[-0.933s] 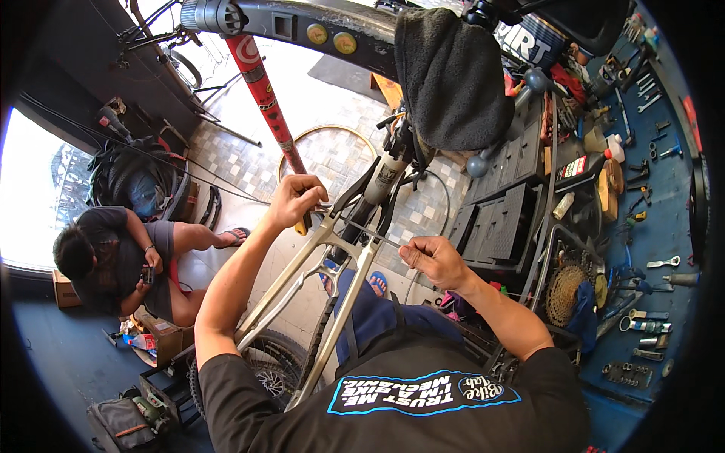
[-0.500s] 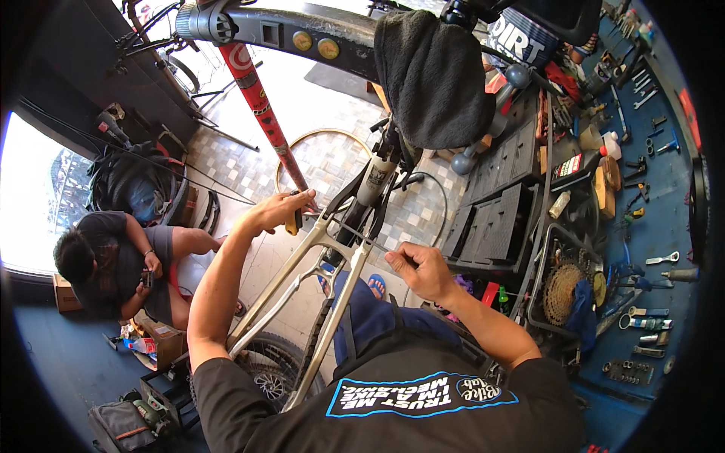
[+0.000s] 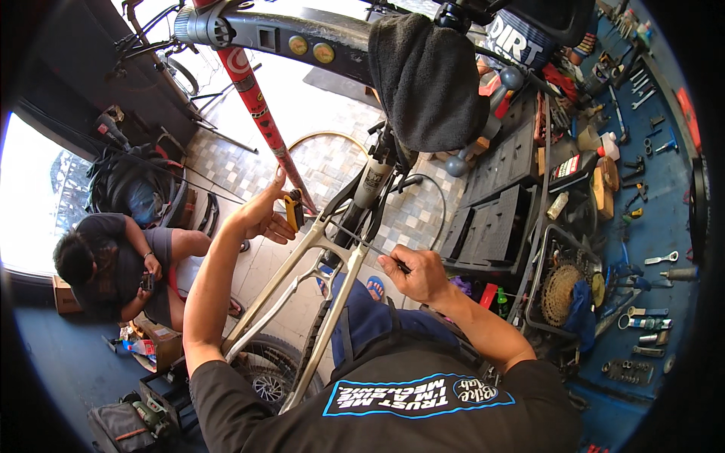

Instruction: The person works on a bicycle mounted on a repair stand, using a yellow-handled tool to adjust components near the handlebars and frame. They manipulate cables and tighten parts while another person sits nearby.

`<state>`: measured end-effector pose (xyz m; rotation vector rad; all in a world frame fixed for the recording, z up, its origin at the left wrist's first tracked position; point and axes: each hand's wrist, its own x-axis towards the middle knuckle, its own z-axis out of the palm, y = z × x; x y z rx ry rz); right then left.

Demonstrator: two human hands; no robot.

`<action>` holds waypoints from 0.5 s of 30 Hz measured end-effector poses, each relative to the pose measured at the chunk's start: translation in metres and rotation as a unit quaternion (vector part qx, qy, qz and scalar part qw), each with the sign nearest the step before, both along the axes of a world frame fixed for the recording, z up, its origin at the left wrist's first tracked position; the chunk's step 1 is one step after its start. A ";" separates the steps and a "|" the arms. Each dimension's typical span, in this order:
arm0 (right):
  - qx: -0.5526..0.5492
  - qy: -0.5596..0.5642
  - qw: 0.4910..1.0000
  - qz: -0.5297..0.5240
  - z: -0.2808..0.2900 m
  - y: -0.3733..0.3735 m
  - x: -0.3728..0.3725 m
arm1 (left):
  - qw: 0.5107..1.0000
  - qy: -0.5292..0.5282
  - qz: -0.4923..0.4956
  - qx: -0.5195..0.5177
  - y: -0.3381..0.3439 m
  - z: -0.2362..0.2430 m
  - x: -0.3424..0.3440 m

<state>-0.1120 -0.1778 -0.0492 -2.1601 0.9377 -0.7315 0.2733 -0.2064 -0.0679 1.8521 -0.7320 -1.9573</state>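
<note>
My left hand (image 3: 260,215) is open, fingers spread, beside a yellow-and-black tool (image 3: 294,209) at the far left end of a pale bicycle frame's rear section (image 3: 330,243). Whether the palm touches that tool I cannot tell. My right hand (image 3: 415,273) is closed round the near end of a thin-shafted tool (image 3: 364,242); its dark grip barely shows. The shaft runs crosswise over the frame toward the left side, where its tip is hard to make out. A grey rear shock (image 3: 372,183) sits just beyond.
Overhead crosses a black clamp arm (image 3: 302,41) with a dark cloth (image 3: 427,83) over it; a red tube (image 3: 260,113) slants down. At left a person (image 3: 113,264) sits low. Black drawers (image 3: 491,226), a basket with a cassette (image 3: 563,291) and a blue tool wall (image 3: 642,241) stand right.
My left hand has loosened and turned, its fingers now spread beside the yellow-and-black tool instead of reaching over it. My right hand stays on the thin-shafted tool, its grip slightly turned.
</note>
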 end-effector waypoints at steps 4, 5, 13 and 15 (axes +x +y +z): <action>0.004 0.006 1.000 0.001 -0.002 0.003 0.001 | 0.999 0.011 0.032 -0.017 0.003 0.000 -0.002; 0.003 0.005 1.000 -0.001 -0.002 0.003 0.001 | 0.999 -0.004 0.027 -0.021 0.003 0.003 -0.009; 0.033 -0.005 0.999 0.005 -0.002 0.002 0.000 | 0.984 -0.029 0.056 -0.166 0.007 -0.041 -0.029; 0.040 -0.010 0.999 0.003 -0.002 0.001 0.001 | 0.966 -0.025 0.131 -0.221 0.009 -0.052 -0.039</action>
